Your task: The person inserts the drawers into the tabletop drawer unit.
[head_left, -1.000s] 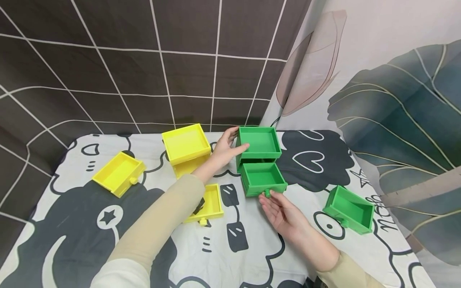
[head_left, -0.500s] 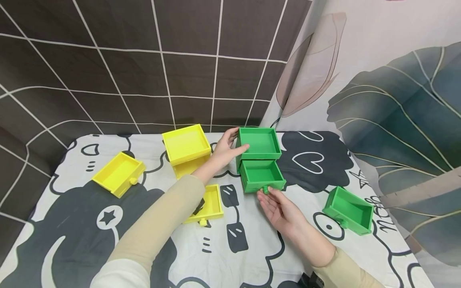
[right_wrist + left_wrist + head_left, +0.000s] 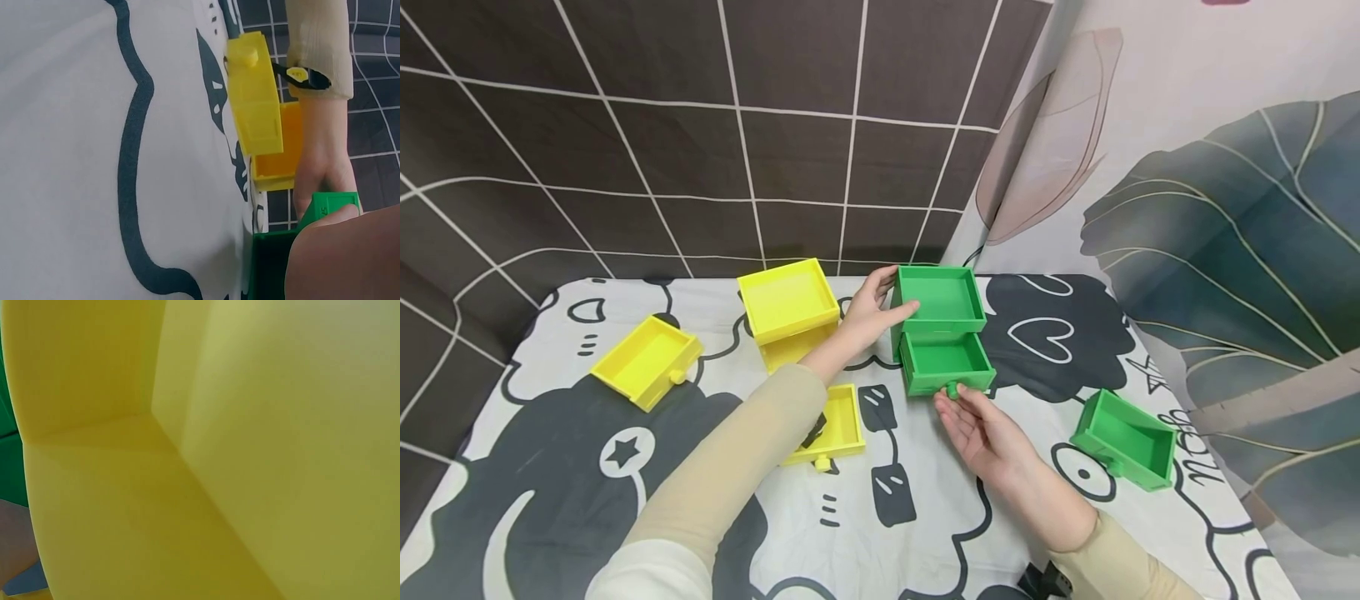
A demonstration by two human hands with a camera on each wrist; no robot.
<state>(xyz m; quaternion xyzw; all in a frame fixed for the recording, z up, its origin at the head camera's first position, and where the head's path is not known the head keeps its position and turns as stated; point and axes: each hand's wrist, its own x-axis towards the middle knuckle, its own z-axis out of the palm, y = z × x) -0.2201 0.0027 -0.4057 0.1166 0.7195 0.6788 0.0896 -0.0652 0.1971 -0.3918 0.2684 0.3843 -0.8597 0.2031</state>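
Observation:
My left hand [image 3: 874, 310] holds the left side of the green drawer cabinet [image 3: 942, 298], thumb over its top rim and fingers along its outer side. A green drawer [image 3: 947, 362] sits partly in the cabinet's lower opening, its front sticking out towards me. At its round knob, the fingertips of my right hand [image 3: 988, 437] pinch from below. The right wrist view shows my left hand [image 3: 325, 169] beyond a green part [image 3: 334, 203], with my right hand [image 3: 350, 256] close in front. Only yellow inner walls [image 3: 250, 456] fill most of the left wrist view.
A yellow cabinet [image 3: 788, 298] stands left of the green one, partly behind my left forearm. One yellow drawer [image 3: 647, 358] lies far left; another yellow drawer [image 3: 848, 421] lies partly under that forearm. A second green drawer [image 3: 1129, 442] lies at right on the patterned cloth [image 3: 910, 558].
The green drawer has slid back into the green cabinet, and the gap between them has closed. My right hand has moved slightly forward with the knob. My left hand stays on the cabinet.

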